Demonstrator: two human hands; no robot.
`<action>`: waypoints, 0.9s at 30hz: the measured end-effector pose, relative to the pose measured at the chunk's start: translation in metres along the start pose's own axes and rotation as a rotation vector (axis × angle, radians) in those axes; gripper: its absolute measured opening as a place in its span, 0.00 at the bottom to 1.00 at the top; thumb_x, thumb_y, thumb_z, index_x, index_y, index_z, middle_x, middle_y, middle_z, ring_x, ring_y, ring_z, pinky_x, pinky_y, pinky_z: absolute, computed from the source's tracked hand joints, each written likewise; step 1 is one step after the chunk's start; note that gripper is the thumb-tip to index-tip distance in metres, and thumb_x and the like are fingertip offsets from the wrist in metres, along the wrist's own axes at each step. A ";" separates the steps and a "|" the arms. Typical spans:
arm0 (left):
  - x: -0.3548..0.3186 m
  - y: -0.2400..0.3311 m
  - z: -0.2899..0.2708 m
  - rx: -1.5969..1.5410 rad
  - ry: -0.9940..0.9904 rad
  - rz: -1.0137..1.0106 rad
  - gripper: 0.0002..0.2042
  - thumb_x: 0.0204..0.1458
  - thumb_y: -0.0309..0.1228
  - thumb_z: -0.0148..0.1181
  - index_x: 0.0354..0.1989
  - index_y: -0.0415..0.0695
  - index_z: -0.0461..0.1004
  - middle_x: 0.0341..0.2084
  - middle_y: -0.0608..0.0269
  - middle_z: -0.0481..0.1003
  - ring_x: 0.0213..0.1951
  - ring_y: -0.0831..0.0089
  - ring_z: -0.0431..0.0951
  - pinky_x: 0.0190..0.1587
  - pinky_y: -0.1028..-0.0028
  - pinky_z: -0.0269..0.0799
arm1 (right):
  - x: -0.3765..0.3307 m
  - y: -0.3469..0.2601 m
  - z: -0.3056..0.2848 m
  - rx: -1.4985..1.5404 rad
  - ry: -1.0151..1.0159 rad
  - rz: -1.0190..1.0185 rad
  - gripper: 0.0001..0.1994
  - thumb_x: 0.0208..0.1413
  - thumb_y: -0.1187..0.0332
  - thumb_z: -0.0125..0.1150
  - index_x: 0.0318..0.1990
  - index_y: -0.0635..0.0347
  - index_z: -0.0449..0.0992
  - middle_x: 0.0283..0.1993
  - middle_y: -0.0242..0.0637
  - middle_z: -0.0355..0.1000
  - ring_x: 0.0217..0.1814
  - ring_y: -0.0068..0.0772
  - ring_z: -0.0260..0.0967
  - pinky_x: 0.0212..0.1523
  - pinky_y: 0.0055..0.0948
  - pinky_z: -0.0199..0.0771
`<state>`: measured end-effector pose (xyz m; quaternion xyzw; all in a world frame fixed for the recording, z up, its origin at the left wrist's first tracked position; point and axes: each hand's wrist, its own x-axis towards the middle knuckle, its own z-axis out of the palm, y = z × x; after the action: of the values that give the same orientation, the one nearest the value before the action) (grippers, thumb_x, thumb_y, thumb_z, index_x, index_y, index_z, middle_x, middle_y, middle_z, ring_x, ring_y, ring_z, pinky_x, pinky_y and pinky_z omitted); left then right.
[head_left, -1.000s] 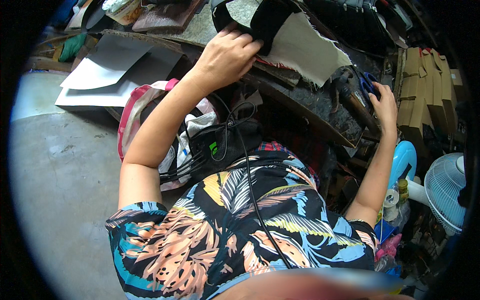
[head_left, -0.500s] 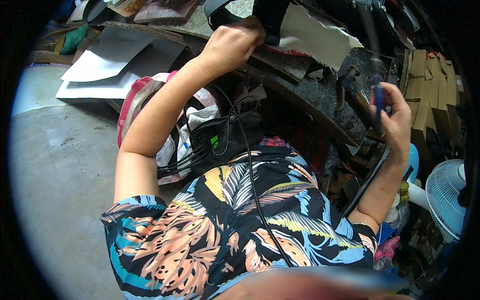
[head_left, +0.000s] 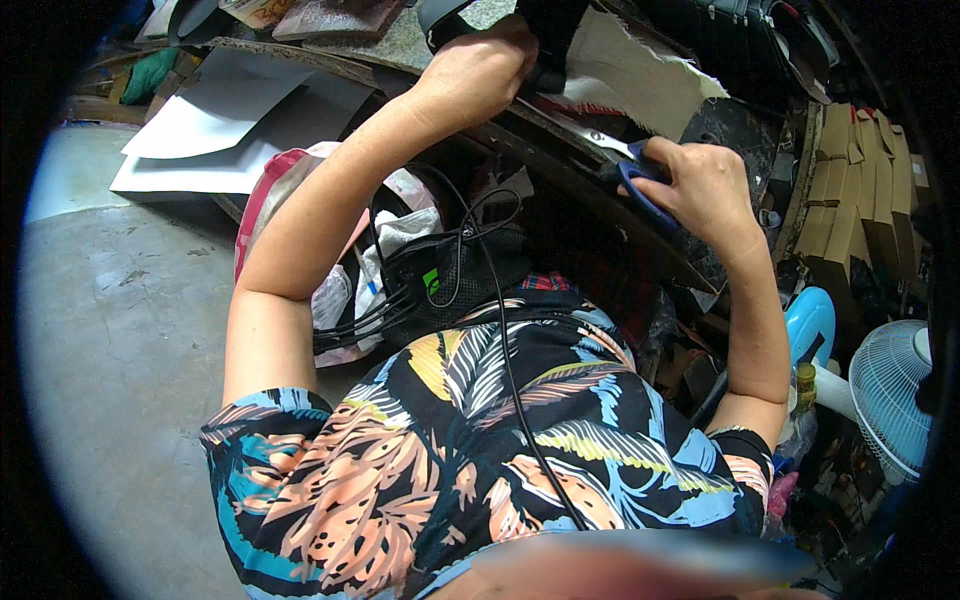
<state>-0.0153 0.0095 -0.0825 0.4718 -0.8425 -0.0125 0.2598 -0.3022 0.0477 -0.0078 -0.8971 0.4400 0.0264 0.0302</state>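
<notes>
At the top middle, my left hand (head_left: 478, 78) has its fingers closed on a piece of black material (head_left: 545, 35), whose curved end shows on both sides of the hand. My right hand (head_left: 705, 190) grips a pair of scissors (head_left: 648, 198) by the blue handle loops. Their metal blades stretch leftward along the bench edge, toward the black material below my left hand; the tips are hard to make out. A frayed off-white cloth (head_left: 640, 75) lies on the bench just above the blades.
White sheets (head_left: 215, 110) lie at the bench's left end. A pink-edged bag (head_left: 262, 215) and a black mesh pouch (head_left: 455, 265) with cables sit below my left forearm. To the right are stacked brown cardboard pieces (head_left: 850, 190) and a blue fan (head_left: 893, 395).
My right hand has swung left and slightly down with the scissors, bringing the blades close to the black material. My left hand has barely moved and keeps its hold.
</notes>
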 end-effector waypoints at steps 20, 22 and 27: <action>0.020 0.039 -0.042 0.163 -0.345 0.317 0.15 0.45 0.26 0.64 0.45 0.46 0.75 0.31 0.62 0.78 0.40 0.62 0.80 0.43 0.65 0.76 | -0.072 0.140 0.014 -0.015 0.171 0.568 0.19 0.51 0.56 0.69 0.48 0.55 0.81 0.42 0.44 0.79 0.48 0.45 0.77 0.48 0.39 0.76; 0.015 0.043 -0.048 0.142 -0.364 0.279 0.15 0.44 0.26 0.66 0.43 0.45 0.76 0.36 0.59 0.79 0.42 0.60 0.80 0.46 0.64 0.75 | -0.053 0.116 0.002 -0.081 0.337 0.469 0.17 0.55 0.61 0.67 0.50 0.56 0.80 0.47 0.44 0.78 0.53 0.45 0.75 0.51 0.38 0.75; 0.014 0.058 -0.035 0.140 -0.261 0.286 0.14 0.46 0.26 0.64 0.43 0.44 0.76 0.44 0.56 0.77 0.45 0.58 0.80 0.48 0.62 0.75 | 0.020 0.020 -0.006 0.157 0.649 -0.305 0.15 0.56 0.70 0.62 0.52 0.55 0.79 0.53 0.40 0.77 0.59 0.41 0.73 0.60 0.38 0.72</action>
<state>-0.0516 0.0381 -0.0305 0.3584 -0.9263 0.0219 0.1140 -0.3057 0.0189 -0.0044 -0.9090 0.2886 -0.2982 -0.0385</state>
